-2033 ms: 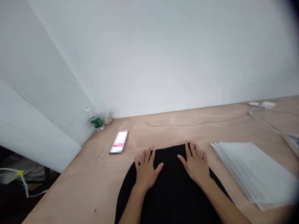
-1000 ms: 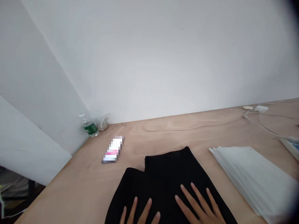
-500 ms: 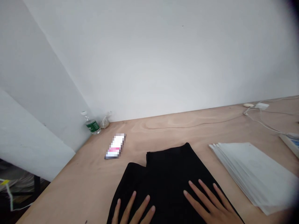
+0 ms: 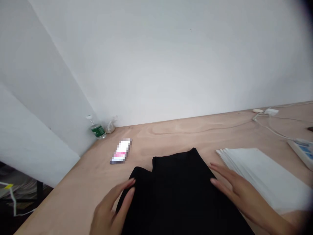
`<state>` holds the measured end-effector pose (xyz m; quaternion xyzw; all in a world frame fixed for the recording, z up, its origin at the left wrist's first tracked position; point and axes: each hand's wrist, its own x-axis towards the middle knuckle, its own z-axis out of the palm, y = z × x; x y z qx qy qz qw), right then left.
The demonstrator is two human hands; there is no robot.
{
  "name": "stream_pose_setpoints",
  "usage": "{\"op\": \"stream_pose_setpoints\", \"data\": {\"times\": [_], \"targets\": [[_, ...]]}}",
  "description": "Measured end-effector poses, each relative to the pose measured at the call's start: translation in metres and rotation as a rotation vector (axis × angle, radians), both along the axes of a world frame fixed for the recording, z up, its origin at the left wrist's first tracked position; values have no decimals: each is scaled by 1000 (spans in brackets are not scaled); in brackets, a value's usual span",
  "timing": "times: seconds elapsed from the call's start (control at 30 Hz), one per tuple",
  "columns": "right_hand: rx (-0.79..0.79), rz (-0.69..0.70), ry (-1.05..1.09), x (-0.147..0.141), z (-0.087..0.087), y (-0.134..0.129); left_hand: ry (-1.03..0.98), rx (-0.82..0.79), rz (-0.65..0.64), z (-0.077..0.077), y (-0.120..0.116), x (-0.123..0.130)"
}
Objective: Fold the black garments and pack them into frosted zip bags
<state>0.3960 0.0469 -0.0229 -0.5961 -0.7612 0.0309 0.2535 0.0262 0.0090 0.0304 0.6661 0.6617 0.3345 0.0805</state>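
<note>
A folded black garment (image 4: 171,189) lies flat on the wooden table, with a notch in its far edge; its near part runs out of view. My left hand (image 4: 110,207) is at its left edge, the thumb resting over the cloth and the fingers along the side, thumb and fingers apart. At the opposite edge is my right hand (image 4: 241,192), its thumb tip over the cloth and its fingers stretched out beside it. Neither hand has the cloth pinched.
Right of the garment lies a stack of white plastic bags or sheets (image 4: 264,176). White cables (image 4: 271,130) and a power strip (image 4: 303,151) are further right. A phone (image 4: 121,150), a water bottle (image 4: 98,130) and a small knotted bag (image 4: 111,127) stand or lie back left on the table (image 4: 73,195).
Both hands have lifted from lying flat on the garment and moved outward and forward to its left and right edges. The garment stays in much the same place.
</note>
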Motion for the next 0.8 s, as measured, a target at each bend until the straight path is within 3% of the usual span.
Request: {"op": "stream_pose_setpoints", "data": {"times": [0.1, 0.2, 0.27, 0.43, 0.8], "targets": [[26, -54, 34, -30, 17, 50, -8, -46, -114, 15, 53, 46], [44, -65, -18, -57, 11, 85, 54, -33, -135, -2, 97, 77], [39, -59, -49, -64, -1, 95, 91, -34, -123, -21, 114, 83], [-3, -86, -88, -53, -22, 96, 114, -77, -95, -47, 123, 65], [63, -151, 57, -41, -26, 103, -23, -98, -118, -50, 130, 48]]}}
